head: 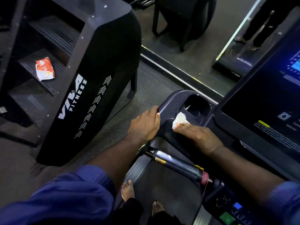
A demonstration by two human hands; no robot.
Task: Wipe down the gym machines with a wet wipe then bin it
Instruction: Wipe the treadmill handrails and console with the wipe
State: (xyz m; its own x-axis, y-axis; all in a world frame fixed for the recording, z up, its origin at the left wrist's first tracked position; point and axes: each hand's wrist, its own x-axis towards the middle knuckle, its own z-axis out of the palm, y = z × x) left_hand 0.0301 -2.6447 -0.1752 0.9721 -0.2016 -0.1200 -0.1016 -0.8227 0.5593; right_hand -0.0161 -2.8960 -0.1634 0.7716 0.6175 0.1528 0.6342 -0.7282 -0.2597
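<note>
I stand on a treadmill, looking down at its dark console (168, 101). My right hand (197, 138) presses a crumpled white wet wipe (179, 119) against the console surface, just below the cup holder recess (197, 106). The fingertips pinch the wipe. My left hand (144, 125) grips the console's left edge, fingers curled over the rim.
A lit touchscreen (266, 101) rises at the right. The handlebar (180, 164) runs below my arms. A black stair-climber machine (90, 75) stands at the left, with an orange-and-white packet (44, 69) on one step. A mirror (203, 30) lines the far wall.
</note>
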